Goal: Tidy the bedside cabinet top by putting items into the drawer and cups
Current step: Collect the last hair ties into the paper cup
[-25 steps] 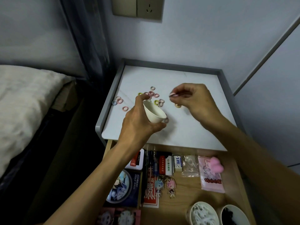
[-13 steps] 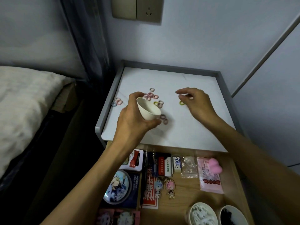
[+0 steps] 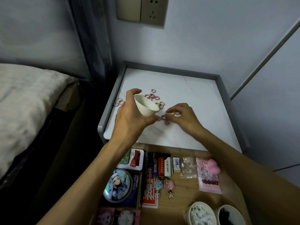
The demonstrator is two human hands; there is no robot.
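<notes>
My left hand (image 3: 129, 116) grips a small white paper cup (image 3: 146, 105), tilted with its mouth toward the right, above the white cabinet top (image 3: 186, 98). Just right of the cup, my right hand (image 3: 183, 116) pinches a small yellow hair ring (image 3: 172, 113) at its fingertips. Several small pastel hair rings (image 3: 152, 96) lie scattered behind the cup, a few more (image 3: 119, 101) sit near the left rim, and two purple ones (image 3: 164, 120) lie under my fingertips. The open drawer (image 3: 191, 189) sits below the top.
The drawer holds card boxes (image 3: 159, 164), a round badge (image 3: 119, 184), two keychain figures (image 3: 164, 186), a pink packet (image 3: 208, 176) and two filled cups (image 3: 201, 213) at the front right. A bed (image 3: 27, 103) lies to the left; a wall socket (image 3: 152, 11) is above.
My right hand picked up the yellow ring from the top and moved left and nearer, close to the cup's mouth. My left hand shifted the cup slightly left and tilted it more.
</notes>
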